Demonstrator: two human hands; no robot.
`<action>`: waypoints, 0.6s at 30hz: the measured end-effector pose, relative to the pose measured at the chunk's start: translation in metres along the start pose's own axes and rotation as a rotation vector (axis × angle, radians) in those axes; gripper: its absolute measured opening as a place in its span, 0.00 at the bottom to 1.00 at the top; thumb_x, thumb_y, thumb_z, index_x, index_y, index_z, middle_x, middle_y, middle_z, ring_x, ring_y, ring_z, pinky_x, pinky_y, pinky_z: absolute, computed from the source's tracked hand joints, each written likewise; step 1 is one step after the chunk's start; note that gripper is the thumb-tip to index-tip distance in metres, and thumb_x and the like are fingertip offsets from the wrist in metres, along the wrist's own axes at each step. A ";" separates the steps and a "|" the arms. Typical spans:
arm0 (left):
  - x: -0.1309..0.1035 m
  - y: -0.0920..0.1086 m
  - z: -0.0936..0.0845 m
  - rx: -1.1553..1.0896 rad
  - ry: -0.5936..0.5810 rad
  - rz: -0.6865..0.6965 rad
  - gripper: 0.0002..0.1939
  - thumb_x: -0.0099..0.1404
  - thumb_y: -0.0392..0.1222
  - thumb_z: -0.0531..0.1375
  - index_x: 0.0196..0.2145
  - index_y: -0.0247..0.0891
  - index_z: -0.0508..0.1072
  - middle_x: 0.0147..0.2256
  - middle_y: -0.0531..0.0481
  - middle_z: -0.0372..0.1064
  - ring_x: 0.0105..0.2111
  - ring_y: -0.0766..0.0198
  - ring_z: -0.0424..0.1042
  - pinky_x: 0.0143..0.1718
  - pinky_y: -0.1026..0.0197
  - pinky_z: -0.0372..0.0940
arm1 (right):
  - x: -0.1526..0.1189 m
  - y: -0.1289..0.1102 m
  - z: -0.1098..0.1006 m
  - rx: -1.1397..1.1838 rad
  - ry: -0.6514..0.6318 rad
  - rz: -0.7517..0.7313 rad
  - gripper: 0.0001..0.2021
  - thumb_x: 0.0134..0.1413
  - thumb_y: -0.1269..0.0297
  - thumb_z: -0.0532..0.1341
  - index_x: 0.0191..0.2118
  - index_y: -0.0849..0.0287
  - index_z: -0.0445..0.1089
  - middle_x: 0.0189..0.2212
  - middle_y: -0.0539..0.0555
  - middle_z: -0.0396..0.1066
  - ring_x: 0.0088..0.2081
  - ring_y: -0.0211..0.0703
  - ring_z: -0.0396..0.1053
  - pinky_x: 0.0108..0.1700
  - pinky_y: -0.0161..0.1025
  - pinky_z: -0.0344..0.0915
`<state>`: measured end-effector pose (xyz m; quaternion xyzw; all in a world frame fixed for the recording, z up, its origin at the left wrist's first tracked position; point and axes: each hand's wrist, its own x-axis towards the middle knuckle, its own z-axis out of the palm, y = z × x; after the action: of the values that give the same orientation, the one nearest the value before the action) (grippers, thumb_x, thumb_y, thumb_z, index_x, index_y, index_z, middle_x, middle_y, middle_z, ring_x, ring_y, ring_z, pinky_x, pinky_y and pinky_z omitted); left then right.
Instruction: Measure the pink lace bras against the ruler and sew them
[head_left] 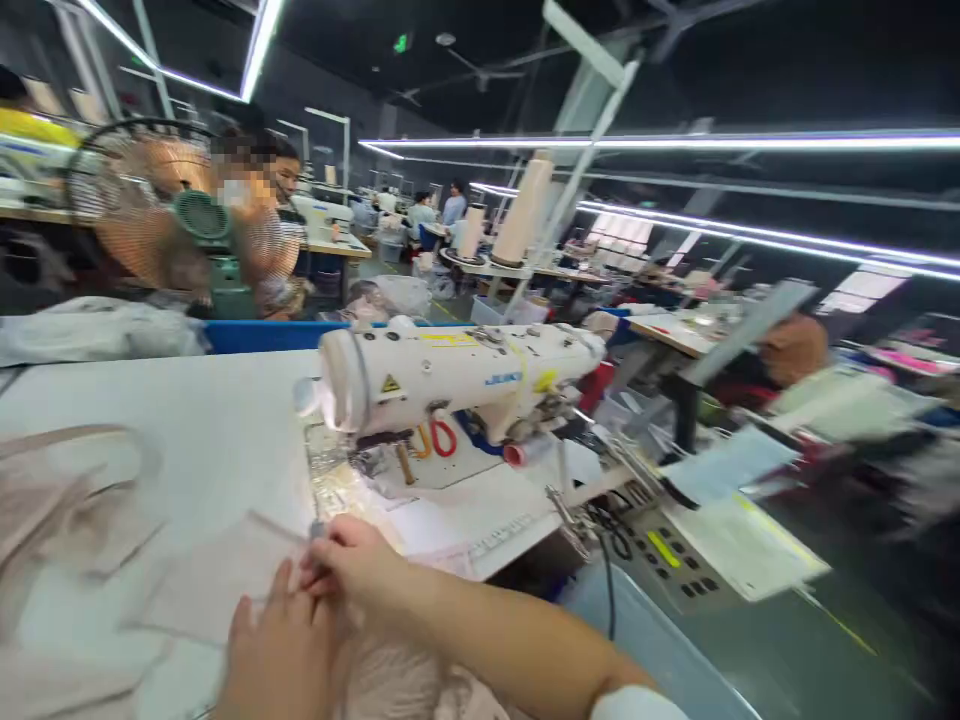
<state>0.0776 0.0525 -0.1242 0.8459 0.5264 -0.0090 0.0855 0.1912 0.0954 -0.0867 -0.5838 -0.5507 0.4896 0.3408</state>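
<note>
A white sewing machine [457, 375] stands on the white table [247, 400], its needle end at the left. Pale beige fabric [217, 575] lies on the table in front of it and runs down under my hands. My left hand [281, 640] rests on the fabric with its fingers spread. Beside its fingertips, my right hand [352, 565] is closed in a pinch at the fabric's edge, near a small grey thing [318, 529]. What the pinch holds is too small to make out. Red-handled scissors [444, 438] lie under the machine arm.
More beige fabric [82, 500] lies at the left. A control panel [675, 560] and a pale bin [645, 630] are at the right. Behind the table stand a large fan [201, 215] and thread cones [525, 210]. People sit at other machines farther back.
</note>
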 end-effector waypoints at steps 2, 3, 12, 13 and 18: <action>-0.007 -0.007 -0.016 0.056 -0.017 0.025 0.23 0.61 0.44 0.53 0.53 0.39 0.69 0.57 0.38 0.62 0.59 0.40 0.53 0.54 0.34 0.50 | 0.000 0.017 0.008 0.112 -0.031 -0.009 0.17 0.50 0.50 0.54 0.22 0.55 0.51 0.20 0.46 0.61 0.24 0.37 0.65 0.28 0.36 0.65; -0.009 -0.012 -0.025 0.053 -0.038 0.039 0.23 0.61 0.44 0.53 0.54 0.38 0.68 0.58 0.39 0.59 0.58 0.41 0.56 0.53 0.37 0.56 | -0.001 0.024 0.010 0.163 -0.040 -0.016 0.18 0.49 0.46 0.52 0.23 0.54 0.49 0.23 0.47 0.62 0.26 0.38 0.66 0.31 0.38 0.66; 0.002 -0.073 -0.052 0.070 -0.003 0.093 0.22 0.64 0.38 0.54 0.55 0.32 0.65 0.57 0.38 0.61 0.48 0.49 0.68 0.45 0.49 0.67 | -0.010 0.038 0.002 0.077 -0.201 -0.078 0.16 0.48 0.48 0.54 0.25 0.54 0.53 0.24 0.50 0.64 0.27 0.41 0.64 0.32 0.40 0.63; 0.004 -0.077 -0.050 0.066 0.008 0.110 0.22 0.64 0.38 0.54 0.55 0.33 0.66 0.57 0.39 0.62 0.48 0.48 0.68 0.46 0.47 0.66 | -0.009 0.035 0.001 0.022 -0.213 -0.075 0.14 0.48 0.52 0.55 0.24 0.54 0.52 0.21 0.48 0.62 0.25 0.40 0.62 0.29 0.38 0.61; 0.005 -0.091 -0.044 0.046 0.047 0.107 0.23 0.63 0.42 0.58 0.56 0.42 0.65 0.59 0.39 0.58 0.55 0.45 0.61 0.53 0.43 0.59 | 0.011 0.011 -0.003 -0.287 -0.191 -0.146 0.09 0.44 0.68 0.56 0.21 0.55 0.53 0.18 0.45 0.56 0.22 0.38 0.56 0.25 0.34 0.53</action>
<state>-0.0047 0.1033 -0.0941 0.8744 0.4821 0.0035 0.0538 0.1964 0.1043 -0.0987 -0.5357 -0.6857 0.4333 0.2349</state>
